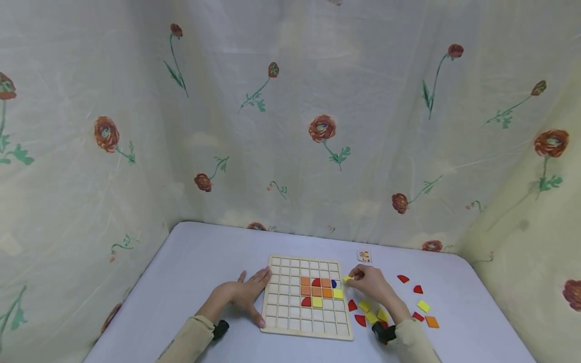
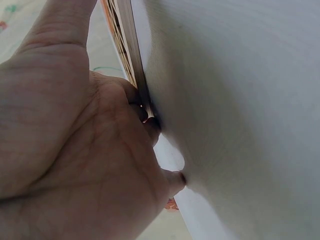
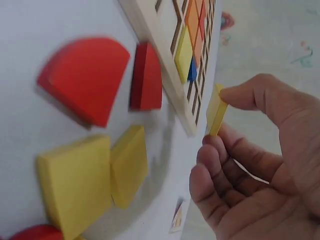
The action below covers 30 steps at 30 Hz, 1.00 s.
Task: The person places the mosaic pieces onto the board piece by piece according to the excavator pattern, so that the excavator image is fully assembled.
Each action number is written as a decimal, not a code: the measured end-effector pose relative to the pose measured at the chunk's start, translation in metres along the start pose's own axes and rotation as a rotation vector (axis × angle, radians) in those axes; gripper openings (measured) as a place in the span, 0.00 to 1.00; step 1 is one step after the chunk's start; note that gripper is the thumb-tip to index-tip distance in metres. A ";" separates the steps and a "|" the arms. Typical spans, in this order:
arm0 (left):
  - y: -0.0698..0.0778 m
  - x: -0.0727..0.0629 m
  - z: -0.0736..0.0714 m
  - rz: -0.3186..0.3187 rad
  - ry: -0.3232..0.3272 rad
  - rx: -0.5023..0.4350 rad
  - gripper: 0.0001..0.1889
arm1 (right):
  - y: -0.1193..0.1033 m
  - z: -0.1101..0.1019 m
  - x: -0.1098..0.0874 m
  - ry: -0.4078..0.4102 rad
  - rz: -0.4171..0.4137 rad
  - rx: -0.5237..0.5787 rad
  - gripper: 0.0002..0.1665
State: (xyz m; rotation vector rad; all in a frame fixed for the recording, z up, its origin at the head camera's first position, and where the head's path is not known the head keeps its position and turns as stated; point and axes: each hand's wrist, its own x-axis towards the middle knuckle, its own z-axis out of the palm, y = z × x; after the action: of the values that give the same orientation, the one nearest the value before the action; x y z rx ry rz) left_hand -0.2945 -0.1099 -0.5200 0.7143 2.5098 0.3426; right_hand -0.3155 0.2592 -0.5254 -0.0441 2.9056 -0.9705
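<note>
A wooden grid board lies on the table with orange, red, yellow and blue pieces in some of its cells. Spread along the board's left edge is my left hand, its fingers and thumb touching the frame; the left wrist view shows the palm against that side. My right hand is just past the board's right edge. Between thumb and fingers it pinches a yellow square tile, held above the table. The blue quarter-round piece and a yellow square sit in cells near that hand.
Right of the board lie loose pieces: red quarter-rounds, yellow squares and an orange square. A small picture card lies behind the right hand. A floral curtain hangs around the table's back and sides.
</note>
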 end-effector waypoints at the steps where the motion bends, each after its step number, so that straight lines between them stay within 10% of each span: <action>1: 0.000 0.000 0.000 0.001 0.001 0.000 0.68 | -0.003 0.001 -0.004 -0.018 -0.024 0.008 0.12; 13: -0.001 0.002 0.002 -0.002 0.001 0.021 0.69 | -0.017 0.024 -0.037 -0.308 -0.247 0.064 0.12; 30: -0.001 0.004 0.001 -0.014 0.006 0.025 0.69 | -0.033 0.029 -0.032 -0.300 -0.300 0.005 0.07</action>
State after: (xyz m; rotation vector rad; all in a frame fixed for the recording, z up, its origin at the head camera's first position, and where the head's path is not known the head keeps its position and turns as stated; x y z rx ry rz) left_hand -0.2973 -0.1085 -0.5231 0.7060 2.5277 0.3097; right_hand -0.2815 0.2172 -0.5267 -0.5870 2.6634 -0.9155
